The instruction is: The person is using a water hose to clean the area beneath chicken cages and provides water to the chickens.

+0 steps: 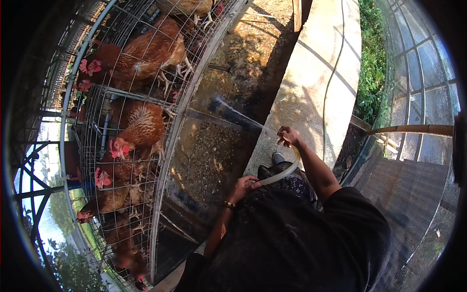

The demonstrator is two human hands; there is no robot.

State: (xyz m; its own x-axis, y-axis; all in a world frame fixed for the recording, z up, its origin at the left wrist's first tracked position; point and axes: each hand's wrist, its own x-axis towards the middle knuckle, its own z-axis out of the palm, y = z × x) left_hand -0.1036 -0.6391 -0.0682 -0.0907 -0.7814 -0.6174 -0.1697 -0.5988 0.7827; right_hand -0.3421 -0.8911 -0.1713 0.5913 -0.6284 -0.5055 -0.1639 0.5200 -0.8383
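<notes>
My right hand (290, 137) is closed around one end of a pale, translucent hose (279, 177), above a concrete walkway (288, 98). From that hand a thin water jet (237, 111) shoots left onto the dark, wet floor under the cages. My left hand (243, 188), with a bracelet at the wrist, grips the same hose lower down, near my waist. Between the two hands the hose bends in an arc. The hose's tip is hidden by my right fingers.
Wire cages (204, 65) with several brown hens (142, 116) line the left side. Below them lies a sunken floor (204, 157) covered in droppings. A thin hose (325, 109) runs along the walkway. Green plants (370, 65), a bamboo pole (412, 129) and a mesh wall (419, 73) stand right.
</notes>
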